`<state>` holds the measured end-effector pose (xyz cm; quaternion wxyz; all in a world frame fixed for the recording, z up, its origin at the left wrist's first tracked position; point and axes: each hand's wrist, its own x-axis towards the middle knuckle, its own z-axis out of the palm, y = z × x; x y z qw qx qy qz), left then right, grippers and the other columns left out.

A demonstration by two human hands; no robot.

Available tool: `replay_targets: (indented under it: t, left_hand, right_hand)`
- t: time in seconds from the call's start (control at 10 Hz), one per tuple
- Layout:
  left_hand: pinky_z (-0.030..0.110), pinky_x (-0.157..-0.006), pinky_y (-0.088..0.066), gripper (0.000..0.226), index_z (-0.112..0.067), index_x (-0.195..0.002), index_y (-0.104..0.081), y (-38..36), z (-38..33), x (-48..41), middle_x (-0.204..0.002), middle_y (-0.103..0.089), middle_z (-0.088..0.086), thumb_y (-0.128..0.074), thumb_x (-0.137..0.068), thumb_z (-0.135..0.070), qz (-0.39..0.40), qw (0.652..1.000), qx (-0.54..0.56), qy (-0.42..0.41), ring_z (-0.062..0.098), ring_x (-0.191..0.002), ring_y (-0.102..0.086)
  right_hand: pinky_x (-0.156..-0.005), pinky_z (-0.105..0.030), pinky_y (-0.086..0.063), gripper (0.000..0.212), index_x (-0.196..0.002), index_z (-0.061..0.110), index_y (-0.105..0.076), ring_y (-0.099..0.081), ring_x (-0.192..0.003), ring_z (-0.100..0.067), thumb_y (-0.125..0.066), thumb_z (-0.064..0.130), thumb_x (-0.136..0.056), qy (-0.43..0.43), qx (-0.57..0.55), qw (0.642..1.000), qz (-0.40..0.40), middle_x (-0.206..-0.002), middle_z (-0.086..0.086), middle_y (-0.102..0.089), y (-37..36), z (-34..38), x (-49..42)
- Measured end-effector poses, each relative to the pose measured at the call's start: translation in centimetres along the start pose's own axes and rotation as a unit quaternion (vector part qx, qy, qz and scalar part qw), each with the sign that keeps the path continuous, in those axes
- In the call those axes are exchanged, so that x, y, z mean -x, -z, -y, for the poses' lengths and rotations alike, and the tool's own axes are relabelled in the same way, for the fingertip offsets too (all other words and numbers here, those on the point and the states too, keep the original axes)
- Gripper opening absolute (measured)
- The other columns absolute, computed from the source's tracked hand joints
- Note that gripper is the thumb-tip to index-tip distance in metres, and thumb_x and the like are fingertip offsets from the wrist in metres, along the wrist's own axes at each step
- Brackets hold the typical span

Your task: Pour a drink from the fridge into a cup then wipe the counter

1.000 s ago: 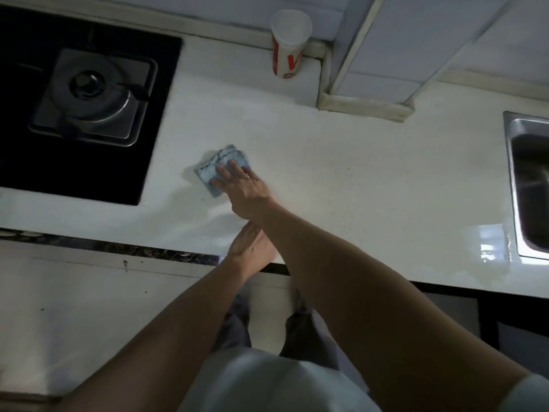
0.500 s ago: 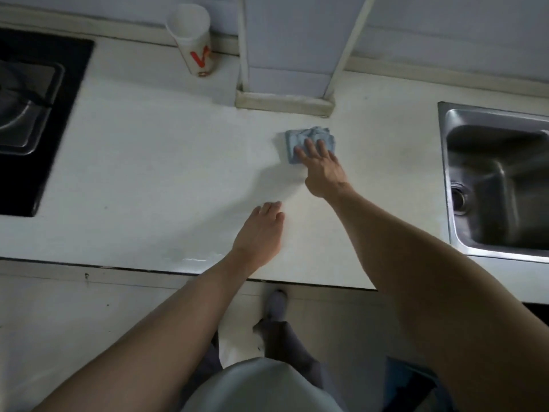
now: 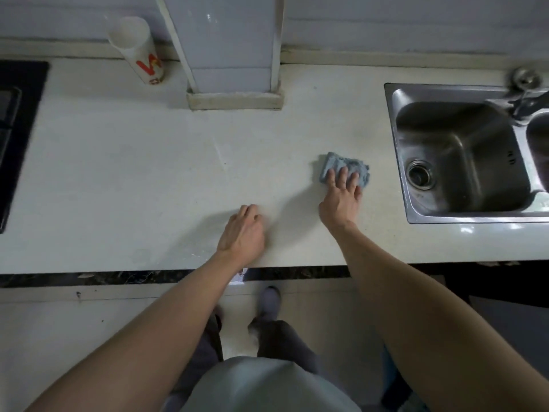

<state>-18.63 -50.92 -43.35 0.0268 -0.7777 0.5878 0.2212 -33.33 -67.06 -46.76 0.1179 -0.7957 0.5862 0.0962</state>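
The only marking that can be read stands on the white paper cup (image 3: pixel 135 49) at the back edge of the counter (image 3: pixel 148 173), near its left end and just left of the tiled column (image 3: pixel 234 55). On the cup's side is a large red and orange letter, which reads as a "W" or "V". Below it, near the cup's base, is a small red mark too small to make out. Faint stamped marks on the inner wall of the sink (image 3: pixel 463 150) are illegible.

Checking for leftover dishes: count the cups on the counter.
1: a white paper cup with red lettering stands at the back wall, left of the tiled column. None visible elsewhere.
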Motion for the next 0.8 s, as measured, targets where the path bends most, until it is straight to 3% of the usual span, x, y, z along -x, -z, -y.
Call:
replay_targets:
  t: [0.2, 0.3, 0.5, 0.7, 0.8]
  left_hand:
    - [0.039, -0.102, -0.044, 0.038, -0.003, -0.129, -0.055, -0.3, 1.9, 2.6, -0.145, -0.039, 0.011, -0.044, -0.093, -0.003, 0.013, 0.998, -0.004, 0.068, 0.026, -0.132, -0.039]
    - [0.038, -0.103, -0.042, 0.039, -0.002, -0.127, -0.054, -1.0, 2.4, 3.7, -0.145, -0.039, 0.011, -0.047, -0.089, 0.000, 0.005, 0.997, -0.008, 0.080, 0.028, -0.131, -0.039]
    - [0.036, -0.104, -0.040, 0.041, 0.001, -0.131, -0.051, -1.9, 2.9, 5.8, -0.140, -0.042, 0.012, -0.049, -0.091, -0.007, -0.025, 0.995, 0.012, 0.097, 0.027, -0.127, -0.042]
    - [0.033, -0.111, -0.035, 0.042, -0.004, -0.132, -0.051, -2.8, 4.4, 8.3, -0.145, -0.039, 0.008, -0.055, -0.092, -0.016, -0.026, 0.999, 0.020, 0.027, 0.023, -0.134, -0.037]
    - [0.039, -0.109, -0.041, 0.040, -0.004, -0.131, -0.053, -2.9, 5.7, 8.8, -0.145, -0.042, 0.008, -0.055, -0.093, -0.018, 0.013, 0.999, 0.028, 0.014, 0.025, -0.134, -0.039]
  right_hand:
    - [-0.120, -0.054, -0.001, 0.067, -0.156, 0.015, 0.001, 0.013, -0.146, -0.042, -0.032, 0.011, -0.097, -0.012, -0.015, 0.999, 0.031, -0.162, -0.016, 0.010, -0.9, 6.2, 4.4]
    - [-0.120, -0.053, 0.004, 0.069, -0.156, 0.015, -0.002, 0.016, -0.146, -0.041, -0.034, 0.010, -0.095, 0.040, -0.030, 0.997, 0.053, -0.162, -0.015, 0.011, -1.1, 9.2, 6.1]
    - [-0.121, -0.047, 0.007, 0.074, -0.155, 0.021, -0.013, 0.018, -0.148, -0.031, -0.043, 0.005, -0.090, 0.235, -0.027, 0.969, 0.072, -0.164, -0.006, 0.007, -2.6, 11.9, 9.0]
    - [-0.122, -0.042, 0.005, 0.080, -0.156, 0.027, -0.012, 0.016, -0.149, -0.025, -0.039, -0.005, -0.087, 0.271, 0.001, 0.960, 0.068, -0.164, -0.001, 0.007, -2.8, 9.3, 10.5]
    - [-0.122, -0.041, -0.005, 0.078, -0.153, 0.026, -0.023, 0.003, -0.150, -0.026, -0.042, -0.003, -0.084, 0.251, 0.011, 0.962, 0.103, -0.164, -0.001, -0.004, -1.2, 9.5, 10.7]
